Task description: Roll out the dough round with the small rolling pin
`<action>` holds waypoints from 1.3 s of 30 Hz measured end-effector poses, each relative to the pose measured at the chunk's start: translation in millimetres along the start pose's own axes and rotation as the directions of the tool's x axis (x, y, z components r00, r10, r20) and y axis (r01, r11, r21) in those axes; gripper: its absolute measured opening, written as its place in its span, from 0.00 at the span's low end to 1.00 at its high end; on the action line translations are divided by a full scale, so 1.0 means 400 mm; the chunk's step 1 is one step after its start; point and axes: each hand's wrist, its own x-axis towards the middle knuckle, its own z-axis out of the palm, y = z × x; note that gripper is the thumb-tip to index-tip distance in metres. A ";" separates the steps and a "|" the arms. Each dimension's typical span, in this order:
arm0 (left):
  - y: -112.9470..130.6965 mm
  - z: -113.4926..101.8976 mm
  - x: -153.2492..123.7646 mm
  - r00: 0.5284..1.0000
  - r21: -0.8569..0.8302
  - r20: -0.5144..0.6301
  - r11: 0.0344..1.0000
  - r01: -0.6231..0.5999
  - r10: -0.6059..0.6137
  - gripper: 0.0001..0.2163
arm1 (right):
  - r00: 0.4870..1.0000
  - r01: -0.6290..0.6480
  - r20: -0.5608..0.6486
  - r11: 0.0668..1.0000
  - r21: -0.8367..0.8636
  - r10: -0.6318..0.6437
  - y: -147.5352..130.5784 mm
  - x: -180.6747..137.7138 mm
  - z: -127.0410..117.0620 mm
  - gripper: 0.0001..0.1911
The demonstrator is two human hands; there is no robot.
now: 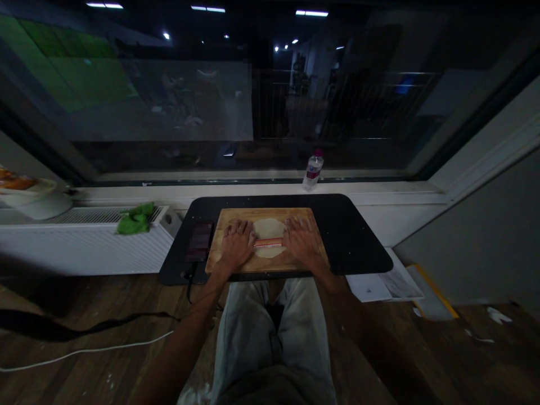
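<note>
A thin, flat round of dough point(269, 228) lies on a wooden board point(291, 212). Across it runs a small reddish rolling pin point(269, 243), sideways to me. My left hand point(237, 243) holds the pin's left end, palm down with the fingers reaching forward over it. The right end is under my right hand point(301, 240), held the same way. Only the middle of the pin shows; both ends are hidden beneath my hands. Pale, flour-like marks show on my fingers.
The board rests on a black table point(354, 242). Left of it lies a dark phone-like object point(201, 240) with a cable. A water bottle point(313, 170) stands on the window sill. A green cloth point(137, 219) hangs on the radiator point(84, 242). White boxes point(369, 287) lie at lower right.
</note>
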 end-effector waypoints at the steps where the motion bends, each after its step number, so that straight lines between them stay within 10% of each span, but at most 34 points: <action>1: -0.002 0.000 0.013 1.000 0.001 0.001 1.000 -0.001 0.001 0.25 | 1.000 0.002 0.012 1.000 0.008 -0.002 0.005 0.015 0.006 0.30; 14: -0.019 0.006 0.075 0.997 -0.003 0.072 1.000 0.000 0.000 0.24 | 0.998 0.006 0.057 1.000 0.030 -0.008 0.018 0.078 0.019 0.31; 23: 0.017 0.000 -0.027 0.999 0.005 0.045 1.000 0.021 -0.021 0.25 | 0.996 0.060 0.072 0.998 0.016 -0.061 0.015 0.049 -0.014 0.33; 39: 0.049 0.025 -0.077 0.990 -0.020 -0.002 0.990 0.141 -0.141 0.28 | 0.954 0.155 0.252 0.987 0.048 -0.162 -0.027 0.279 0.014 0.32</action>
